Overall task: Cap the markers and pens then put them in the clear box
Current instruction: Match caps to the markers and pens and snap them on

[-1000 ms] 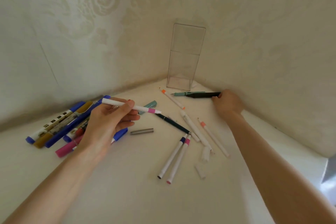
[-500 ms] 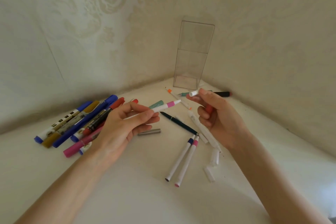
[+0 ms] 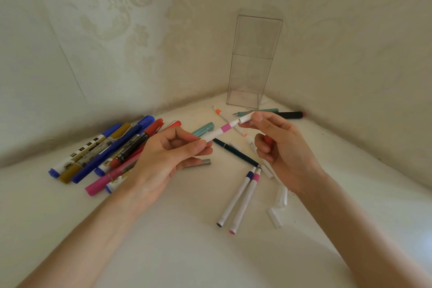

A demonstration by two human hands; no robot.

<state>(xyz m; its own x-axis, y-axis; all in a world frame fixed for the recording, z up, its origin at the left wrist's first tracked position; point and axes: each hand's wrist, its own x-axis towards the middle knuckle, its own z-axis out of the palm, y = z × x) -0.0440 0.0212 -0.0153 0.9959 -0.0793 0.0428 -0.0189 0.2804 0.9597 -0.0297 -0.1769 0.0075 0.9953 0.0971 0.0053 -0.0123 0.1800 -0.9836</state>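
Observation:
My left hand [image 3: 168,159] pinches a white marker with a pink band [image 3: 219,132], its tip pointing up and right. My right hand [image 3: 282,147] holds a white cap [image 3: 245,119] between thumb and forefinger, right at that tip; whether they touch I cannot tell. Something red is tucked in the right palm. The tall clear box [image 3: 253,63] stands upright and empty in the far corner. Two white markers [image 3: 238,199] lie below my hands. White caps [image 3: 279,203] lie loose to their right.
A pile of thick markers [image 3: 102,152] in blue, gold, red and pink lies at the left. A teal pen [image 3: 259,112], a black pen [image 3: 291,114] and an orange-banded marker [image 3: 219,113] lie near the box. A dark pen [image 3: 236,152] and a grey cap [image 3: 205,162] lie mid-table. Walls close both far sides.
My right hand came back from the black pen near the wall with a white cap. Both hands rose and met, bringing the cap to the pink-banded marker's tip.

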